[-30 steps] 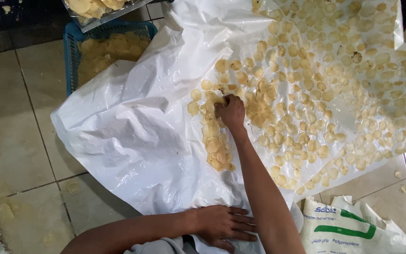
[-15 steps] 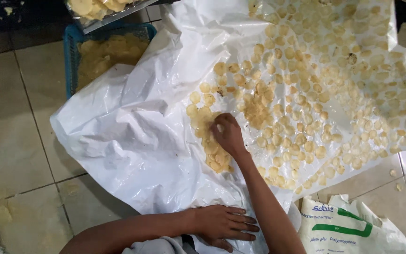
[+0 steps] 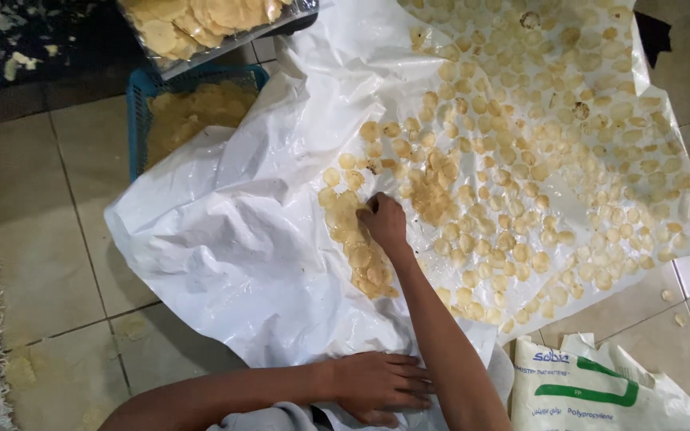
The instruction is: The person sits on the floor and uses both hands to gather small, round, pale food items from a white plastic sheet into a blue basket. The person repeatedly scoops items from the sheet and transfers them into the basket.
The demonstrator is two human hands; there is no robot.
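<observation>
Pale yellow chips [image 3: 358,257]; white plastic sheet [image 3: 225,239]; blue basket [image 3: 139,120].

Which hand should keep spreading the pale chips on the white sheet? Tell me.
Probably the right hand: its fingers already touch the chips on the white plastic sheet. The left hand lies flat on the sheet's near edge, away from them.

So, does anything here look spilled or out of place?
Yes. Pale crumbs lie scattered on the floor tiles left of the white plastic sheet, and its left part is crumpled, not flat.
</observation>
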